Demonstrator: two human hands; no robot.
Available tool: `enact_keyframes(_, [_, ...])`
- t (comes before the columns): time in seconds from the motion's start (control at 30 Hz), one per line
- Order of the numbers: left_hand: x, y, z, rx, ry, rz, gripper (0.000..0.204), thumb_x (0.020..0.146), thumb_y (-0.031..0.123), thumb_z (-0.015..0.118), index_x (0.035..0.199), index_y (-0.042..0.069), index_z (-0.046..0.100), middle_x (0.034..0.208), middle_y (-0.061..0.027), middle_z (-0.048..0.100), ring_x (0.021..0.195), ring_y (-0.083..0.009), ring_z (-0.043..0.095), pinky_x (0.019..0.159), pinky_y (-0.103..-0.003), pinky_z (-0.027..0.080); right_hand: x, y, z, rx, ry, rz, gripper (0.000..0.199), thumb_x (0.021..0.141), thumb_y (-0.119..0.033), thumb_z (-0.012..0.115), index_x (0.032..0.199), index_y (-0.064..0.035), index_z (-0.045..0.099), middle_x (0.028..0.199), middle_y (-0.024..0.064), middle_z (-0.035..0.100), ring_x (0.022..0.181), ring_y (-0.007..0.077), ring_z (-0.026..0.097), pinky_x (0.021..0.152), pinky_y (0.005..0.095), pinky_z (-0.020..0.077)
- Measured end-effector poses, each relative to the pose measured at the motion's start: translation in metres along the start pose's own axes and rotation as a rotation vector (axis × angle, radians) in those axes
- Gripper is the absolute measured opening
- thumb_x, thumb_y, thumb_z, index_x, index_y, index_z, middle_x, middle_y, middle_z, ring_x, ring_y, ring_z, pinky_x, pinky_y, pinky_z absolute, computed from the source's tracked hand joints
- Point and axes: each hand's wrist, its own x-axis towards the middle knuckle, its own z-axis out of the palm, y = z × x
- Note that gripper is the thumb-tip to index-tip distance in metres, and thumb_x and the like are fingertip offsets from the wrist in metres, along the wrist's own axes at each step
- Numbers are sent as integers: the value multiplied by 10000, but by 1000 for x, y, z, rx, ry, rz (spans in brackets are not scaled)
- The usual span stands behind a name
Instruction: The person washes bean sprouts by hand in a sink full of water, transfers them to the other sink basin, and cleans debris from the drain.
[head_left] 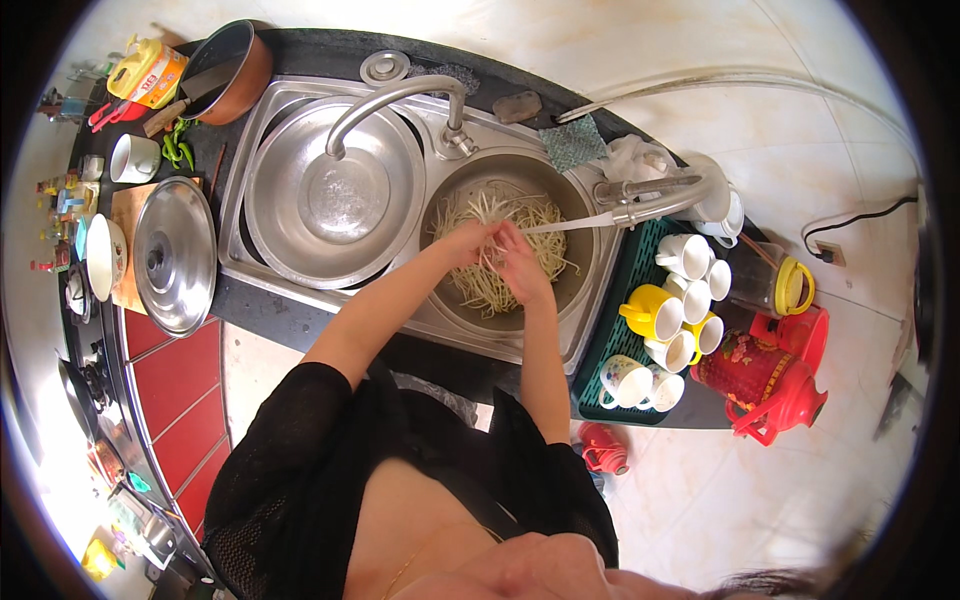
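Well to the left of the hands, a pot lid point(178, 255) lies partly over a wooden board point(127, 207), with green peppers point(178, 147) beyond it; neither hand touches any of these. Nearer, just beside the hands on their left, a wide steel basin point(277, 180) sits in the sink under a curved tap point(400, 88), and no sprouts can be made out in it. The left hand point(468, 243) and the right hand point(520, 268) meet over the round sink bowl point(437, 205), fingers drawn in and fingertips close together, seemingly pinching at a few strands — what exactly is between them is too small to tell. The pale bean sprouts point(492, 292) lie under and around both hands, spread loosely across the bowl's floor. From the right, a thick bent spout point(665, 203) sends a stream of water point(572, 224) in toward the fingers, so the rinsing and sorting looks to be under way rather than finished: the sprouts are in the bowl and being wetted, but every one that shows is there, and most look to be loose of the fingers and still to be gone through. Further right of the hands, mugs point(653, 312) crowd a green tray point(590, 390) — apart from this work — beside a red flask point(765, 380).
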Motion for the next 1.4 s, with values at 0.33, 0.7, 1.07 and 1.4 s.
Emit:
enact_keyframes(0.33, [2,7,0,-6,-99,17,207,860,158,439,1031,50,483,946,-47,564,801,-162,559,676,-273,450,15,-35,-19,-454,359,-300,255,784,26,478,1031,11,417,938,111,516,784,161,555,639,252,484])
enact_keyframes(0.7, [-19,22,19,411,-65,230,325,787,139,554,1091,55,476,958,-19,559,873,-121,527,780,-266,393,19,-19,-6,-212,216,-213,223,799,-15,430,1022,-24,422,990,137,516,854,169,535,676,251,452])
enact_keyframes(1.07, [-27,37,-22,644,-6,393,205,817,152,508,964,34,587,925,-26,582,883,-98,498,808,-242,363,48,23,-77,-1248,531,-426,396,774,-110,502,1151,-37,402,1108,182,428,974,290,471,802,363,393])
enact_keyframes(1.4, [-148,87,-156,1078,648,497,334,807,334,475,882,39,612,836,-94,601,737,-202,551,725,-286,394,31,76,-33,-1863,221,-139,474,689,-136,562,1145,-176,437,1124,147,426,989,350,442,785,376,385])
